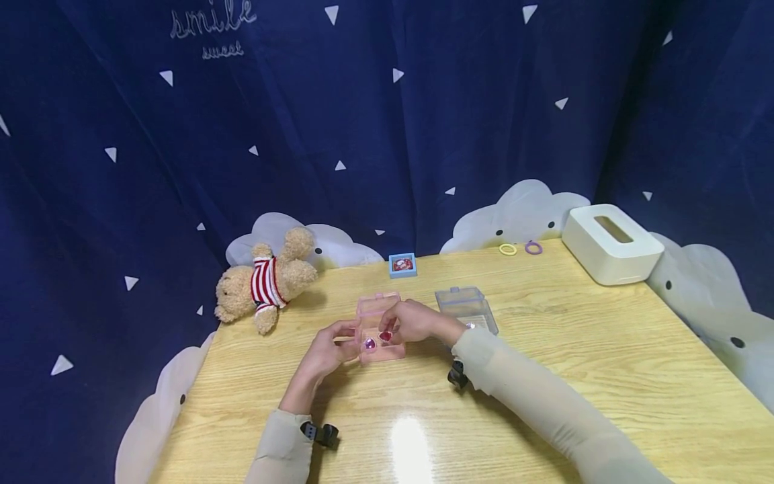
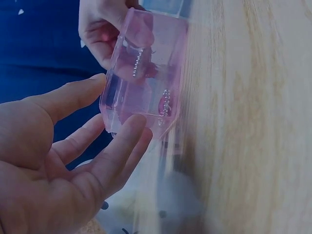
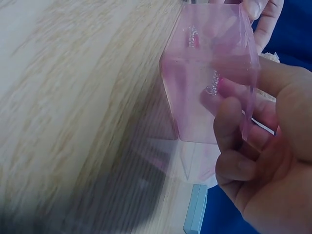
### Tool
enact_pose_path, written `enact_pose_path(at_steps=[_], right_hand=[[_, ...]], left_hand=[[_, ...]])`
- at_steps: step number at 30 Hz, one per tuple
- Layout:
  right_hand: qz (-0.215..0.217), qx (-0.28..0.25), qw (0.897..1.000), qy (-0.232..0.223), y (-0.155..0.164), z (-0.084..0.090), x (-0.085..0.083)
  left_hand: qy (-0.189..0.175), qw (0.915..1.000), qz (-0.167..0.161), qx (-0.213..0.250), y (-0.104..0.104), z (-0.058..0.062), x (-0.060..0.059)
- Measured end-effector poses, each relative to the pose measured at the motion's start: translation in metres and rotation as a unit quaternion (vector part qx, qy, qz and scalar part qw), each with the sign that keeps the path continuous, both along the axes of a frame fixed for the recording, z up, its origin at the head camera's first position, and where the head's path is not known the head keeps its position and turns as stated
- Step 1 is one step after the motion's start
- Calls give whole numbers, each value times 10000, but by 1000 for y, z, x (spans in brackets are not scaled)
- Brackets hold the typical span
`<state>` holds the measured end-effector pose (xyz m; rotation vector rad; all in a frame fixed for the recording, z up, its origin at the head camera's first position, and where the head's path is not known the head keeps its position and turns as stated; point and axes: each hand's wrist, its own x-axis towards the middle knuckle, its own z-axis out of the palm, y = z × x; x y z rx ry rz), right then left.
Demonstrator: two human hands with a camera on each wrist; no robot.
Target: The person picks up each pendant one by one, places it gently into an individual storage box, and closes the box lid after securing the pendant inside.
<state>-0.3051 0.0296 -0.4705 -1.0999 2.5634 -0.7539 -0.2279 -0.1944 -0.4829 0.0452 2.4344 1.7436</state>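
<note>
A clear pink plastic box (image 1: 382, 356) stands on the table with its lid (image 1: 379, 304) raised at the back. My left hand (image 1: 327, 348) holds its left end, fingers and thumb at the rim and wall. Inside lies a purple gem piece (image 1: 369, 343) with a beaded silver edge. My right hand (image 1: 414, 321) reaches over the box and pinches a red gem piece (image 1: 385, 335), also bead-edged. In the right wrist view this red piece (image 3: 213, 84) shows through the pink wall. Behind my right wrist, an open grey-blue clear box (image 1: 465, 304) contains a sparkling piece (image 1: 470, 325).
A teddy bear (image 1: 266, 280) in a striped shirt lies at the back left. Along the back edge are a small blue square box (image 1: 402, 265), a yellow ring (image 1: 508, 249) and a purple ring (image 1: 533, 247). A white tissue box (image 1: 612, 245) occupies the back right corner.
</note>
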Motion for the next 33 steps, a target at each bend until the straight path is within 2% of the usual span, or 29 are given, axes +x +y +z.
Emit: enact_pose_path(at_steps=[14, 22, 33], right_hand=[[-155, 254, 9996, -15, -2, 3, 2], [-102, 45, 9998, -147, 0, 5, 1], [38, -310, 9995, -101, 8, 8, -3]], left_hand=[[31, 9998, -77, -155, 1, 2, 1], [-17, 9999, -5, -139, 1, 1, 0], [-40, 9998, -22, -170, -1, 2, 1]])
